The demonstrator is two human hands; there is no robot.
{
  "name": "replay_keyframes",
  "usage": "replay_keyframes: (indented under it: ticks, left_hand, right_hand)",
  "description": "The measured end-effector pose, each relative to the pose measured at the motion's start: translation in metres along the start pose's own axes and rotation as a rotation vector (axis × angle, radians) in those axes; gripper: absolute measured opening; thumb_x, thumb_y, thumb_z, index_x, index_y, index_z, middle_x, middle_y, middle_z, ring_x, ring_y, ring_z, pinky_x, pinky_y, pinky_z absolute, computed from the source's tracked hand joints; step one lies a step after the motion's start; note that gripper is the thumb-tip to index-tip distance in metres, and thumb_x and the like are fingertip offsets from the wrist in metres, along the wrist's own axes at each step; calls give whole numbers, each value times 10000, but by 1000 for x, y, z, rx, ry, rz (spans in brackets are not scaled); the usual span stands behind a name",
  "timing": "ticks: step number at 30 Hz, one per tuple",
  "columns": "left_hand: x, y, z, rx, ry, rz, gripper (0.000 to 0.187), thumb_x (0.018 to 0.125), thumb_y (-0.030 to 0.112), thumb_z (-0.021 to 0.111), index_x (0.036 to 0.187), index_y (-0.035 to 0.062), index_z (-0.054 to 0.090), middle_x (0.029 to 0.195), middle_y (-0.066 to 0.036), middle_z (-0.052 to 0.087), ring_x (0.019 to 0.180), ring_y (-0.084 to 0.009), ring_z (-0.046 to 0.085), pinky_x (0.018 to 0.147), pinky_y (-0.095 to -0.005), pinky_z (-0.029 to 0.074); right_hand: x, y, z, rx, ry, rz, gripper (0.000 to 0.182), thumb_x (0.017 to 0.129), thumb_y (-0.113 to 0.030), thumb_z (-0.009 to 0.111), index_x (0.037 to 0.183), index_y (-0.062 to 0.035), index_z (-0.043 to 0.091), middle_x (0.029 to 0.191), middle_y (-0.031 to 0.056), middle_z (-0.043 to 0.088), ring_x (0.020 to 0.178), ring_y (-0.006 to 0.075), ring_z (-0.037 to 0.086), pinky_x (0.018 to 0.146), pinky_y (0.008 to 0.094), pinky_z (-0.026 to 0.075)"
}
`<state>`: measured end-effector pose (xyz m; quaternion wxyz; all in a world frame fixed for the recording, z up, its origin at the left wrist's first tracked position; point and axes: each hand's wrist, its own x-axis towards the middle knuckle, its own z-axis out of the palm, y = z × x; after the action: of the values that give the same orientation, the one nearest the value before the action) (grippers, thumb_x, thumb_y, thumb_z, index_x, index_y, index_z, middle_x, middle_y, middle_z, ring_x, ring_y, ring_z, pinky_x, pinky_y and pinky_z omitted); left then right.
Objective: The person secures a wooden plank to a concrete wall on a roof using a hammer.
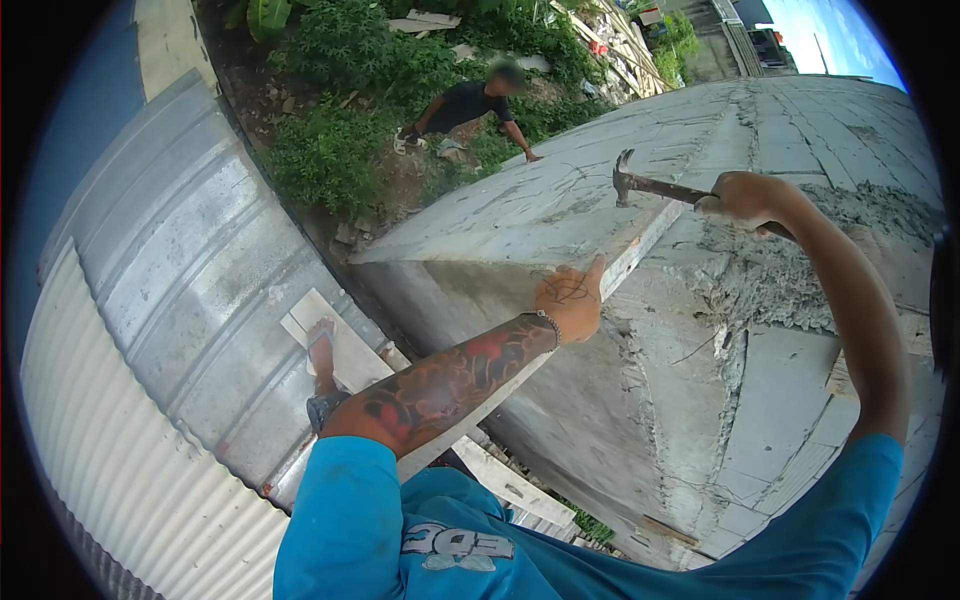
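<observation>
My right hand (745, 203) is wrapped round the handle of a claw hammer (660, 187), whose head is raised near the upper end of a long wooden board (640, 248). Against that board, at the corner of the concrete block wall (480, 290), rests my left hand (572, 302), its index finger stretched along the wood. The board runs down behind my tattooed forearm. Rough mortar (770, 280) covers the wall's joint below the hammer.
Another person (467, 107) stands below among plants, one hand on the wall. Metal roofing (220, 240) and a corrugated sheet (130, 410) lie at the left. One foot (321, 345) stands on a plank there. A narrow gap separates roof and wall.
</observation>
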<state>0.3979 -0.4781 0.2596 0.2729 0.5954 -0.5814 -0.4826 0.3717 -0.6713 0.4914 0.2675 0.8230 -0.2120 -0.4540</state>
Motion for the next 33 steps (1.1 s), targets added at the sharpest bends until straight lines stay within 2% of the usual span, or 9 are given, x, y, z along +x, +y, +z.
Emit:
replay_keyframes:
  ticks: [2, 8, 12, 15, 20, 22, 25, 30, 33]
  left_hand:
    - [-7, 12, -17, 9, -96, -77, 874, 786, 168, 634, 1485, 76, 117, 1189, -178, 532, 1116, -295, 499, 907, -442, 413]
    - [0, 3, 2, -49, 13, -33, 961, 711, 71, 650, 1489, 159, 93, 1084, -227, 511, 924, -301, 520, 781, -443, 425]
    - [2, 0, 22, -54, 56, 4, 954, 718, 68, 643, 1488, 150, 86, 1080, -237, 513, 966, -322, 522, 776, -474, 431]
    - [-1, -6, 2, -86, 58, -32, 942, 728, 64, 630, 1488, 144, 80, 1085, -240, 513, 1009, -343, 517, 804, -493, 424]
    - [-1, 0, 7, -57, 74, -5, 913, 748, 70, 608, 1487, 140, 78, 1090, -243, 503, 1023, -358, 513, 814, -501, 422]
    - [2, -4, 10, -61, 71, 5, 908, 752, 82, 608, 1487, 138, 78, 1091, -242, 497, 1023, -358, 510, 807, -504, 423]
    - [-9, 4, 3, -58, -21, -30, 877, 766, 133, 626, 1485, 109, 124, 1180, -218, 509, 1121, -327, 495, 897, -445, 413]
    - [-10, 9, -11, -83, -3, -39, 846, 782, 166, 630, 1483, 106, 159, 1188, -196, 531, 1134, -299, 500, 915, -427, 413]
    - [-8, 7, -11, -128, 0, -42, 845, 782, 175, 631, 1481, 105, 161, 1198, -203, 522, 1164, -311, 478, 938, -470, 395]
  right_hand:
    - [12, -11, -92, 203, -397, 119, 556, 942, -463, 495, 893, 78, 616, 624, 123, 585, 399, 197, 525, 393, 368, 435]
    - [38, 16, -68, 523, 830, 100, 563, 979, -474, 404, 772, 31, 540, 519, 54, 469, 380, 155, 488, 378, 335, 408]
    - [-3, -24, -25, 115, -406, 120, 576, 961, -488, 436, 894, 56, 614, 730, 174, 591, 705, 252, 616, 638, 414, 484]
    - [21, -22, -76, 147, -319, 63, 589, 942, -504, 457, 884, 55, 631, 807, 218, 604, 815, 290, 601, 728, 436, 466]
    - [40, 11, -90, 403, 493, 127, 569, 964, -474, 440, 781, 53, 551, 669, 141, 517, 653, 242, 566, 656, 398, 458]
    - [21, -8, -78, 723, 231, 461, 596, 954, -501, 438, 796, 59, 567, 705, 159, 545, 701, 269, 595, 701, 405, 474]
    - [-13, -18, -39, 164, -330, 162, 603, 942, -518, 448, 835, 53, 609, 817, 200, 596, 806, 312, 611, 770, 439, 472]
    - [2, 6, -104, 170, 149, 154, 560, 964, -461, 448, 839, 65, 597, 674, 151, 477, 590, 255, 473, 644, 419, 433]
    - [19, 49, -72, 150, 866, -86, 577, 953, -502, 449, 805, 46, 555, 667, 113, 483, 604, 214, 505, 584, 402, 437]
